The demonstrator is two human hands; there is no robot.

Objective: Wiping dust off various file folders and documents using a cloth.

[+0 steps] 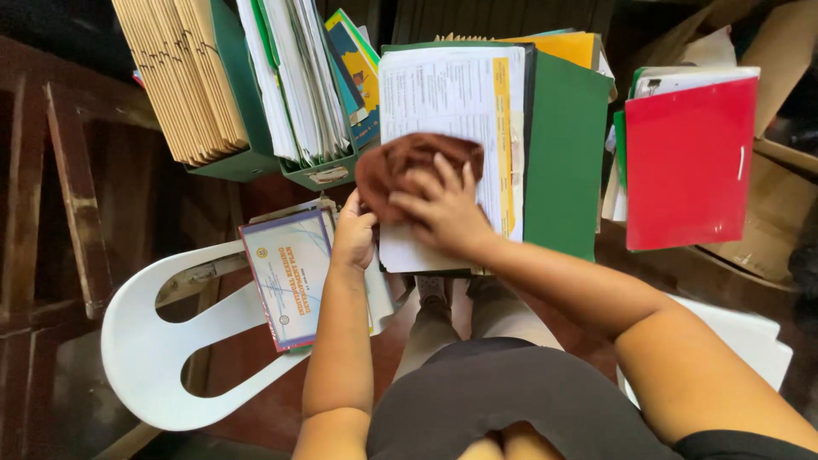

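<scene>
Half the printed sheet (452, 94) under cloth (409, 162)

brown cardboard box (780, 213), right edge

Soft daylight falls from above and slightly ahead, strongest on the white printed sheet (452, 111) and the red folder (688, 162), which read bright and saturated without blowing out. The white plastic chair (145, 341) is evenly lit, with a faint sheen along its curved rim. The far left is dim: the dark wooden frame (51, 187) sinks into brown shadow, and the top corners go nearly black. The right hand (443, 209) casts only a weak shadow on the sheet. Focus is sharp through the middle; the dark shirt (511, 400) at the bottom edge is slightly soft. Wide-angle stretching bends lines outward toward the edges, visibly tilting the stacked folders (183, 77).
</scene>
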